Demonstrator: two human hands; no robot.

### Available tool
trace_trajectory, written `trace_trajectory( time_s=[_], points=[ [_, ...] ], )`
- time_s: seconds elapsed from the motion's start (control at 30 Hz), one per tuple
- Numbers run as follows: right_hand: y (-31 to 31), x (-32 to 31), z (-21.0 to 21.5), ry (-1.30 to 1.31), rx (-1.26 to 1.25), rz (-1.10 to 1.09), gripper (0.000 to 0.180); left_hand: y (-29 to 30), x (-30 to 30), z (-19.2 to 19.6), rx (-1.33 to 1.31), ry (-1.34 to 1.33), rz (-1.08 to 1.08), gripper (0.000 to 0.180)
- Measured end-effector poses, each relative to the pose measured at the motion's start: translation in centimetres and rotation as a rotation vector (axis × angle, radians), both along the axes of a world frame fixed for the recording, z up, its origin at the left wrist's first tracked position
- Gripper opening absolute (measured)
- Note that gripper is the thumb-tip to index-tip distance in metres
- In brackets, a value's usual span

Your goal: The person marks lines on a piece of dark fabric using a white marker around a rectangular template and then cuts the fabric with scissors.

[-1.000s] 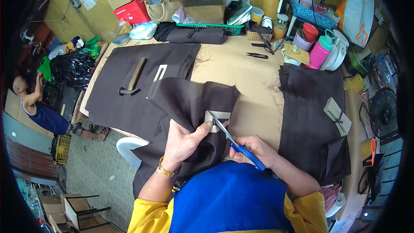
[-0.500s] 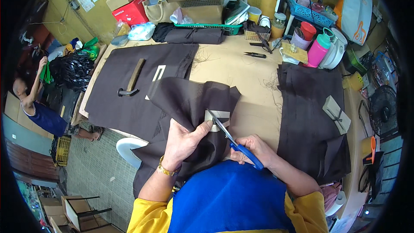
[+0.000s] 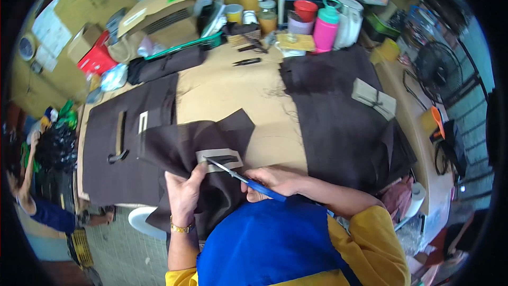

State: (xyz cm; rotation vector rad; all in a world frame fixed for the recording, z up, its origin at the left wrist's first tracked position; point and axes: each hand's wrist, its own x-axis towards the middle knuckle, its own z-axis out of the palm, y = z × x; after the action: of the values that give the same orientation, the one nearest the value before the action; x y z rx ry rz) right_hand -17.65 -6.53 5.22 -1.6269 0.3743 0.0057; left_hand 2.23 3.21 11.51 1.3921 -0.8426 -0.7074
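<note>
My left hand (image 3: 182, 193), with a gold-coloured watch at the wrist, pinches a dark brown cloth piece (image 3: 177, 137) between thumb and fingers. A pale rectangular patch (image 3: 234, 157) lies on this cloth, with a dark slit along its middle. In my right hand (image 3: 278, 179) are blue-handled scissors (image 3: 266, 189), their blades reaching to the patch beside my left thumb. How far the blade tips go into the slit cannot be made out. Below my hands the cloth hangs toward my blue apron (image 3: 264, 238).
Dark cloth stacks lie left (image 3: 100, 132) and right (image 3: 338, 122). A hammer (image 3: 119, 137) rests on the left one, a tied pale bundle (image 3: 373, 98) on the right. Small thread snips (image 3: 247, 61) lie behind. Bottles and boxes line the back. Another person (image 3: 47, 214) is at far left.
The whole view has swung to the right, so the table appears shifted left and turned. Both hands keep their hold, with the scissors still at the pale patch, where the dark slit shows longer.
</note>
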Motion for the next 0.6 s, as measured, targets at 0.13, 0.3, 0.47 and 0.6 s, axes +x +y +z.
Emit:
trace_trajectory(
  time_s=[0.13,0.3,0.47,0.6],
  points=[
    [-0.5,-3.7,-2.0,-0.091,0.076,-0.036,0.020,0.0,2.7,-2.2,0.089,0.050,0.086,0.045],
    [-1.5,-15.3,-1.3,-0.974,-0.120,-1.012,0.020,0.3,4.4,-2.5,0.027,0.147,0.192,0.051],
    [1.5,-43.6,-6.8,-1.211,-0.508,-1.871,0.034,0.4,4.7,-3.4,0.024,0.202,0.206,0.053],
    [12.5,-59.5,-13.4,-1.739,-0.218,-2.244,0.061,0.8,4.6,-3.2,0.050,0.190,0.175,0.057]
  ],
)
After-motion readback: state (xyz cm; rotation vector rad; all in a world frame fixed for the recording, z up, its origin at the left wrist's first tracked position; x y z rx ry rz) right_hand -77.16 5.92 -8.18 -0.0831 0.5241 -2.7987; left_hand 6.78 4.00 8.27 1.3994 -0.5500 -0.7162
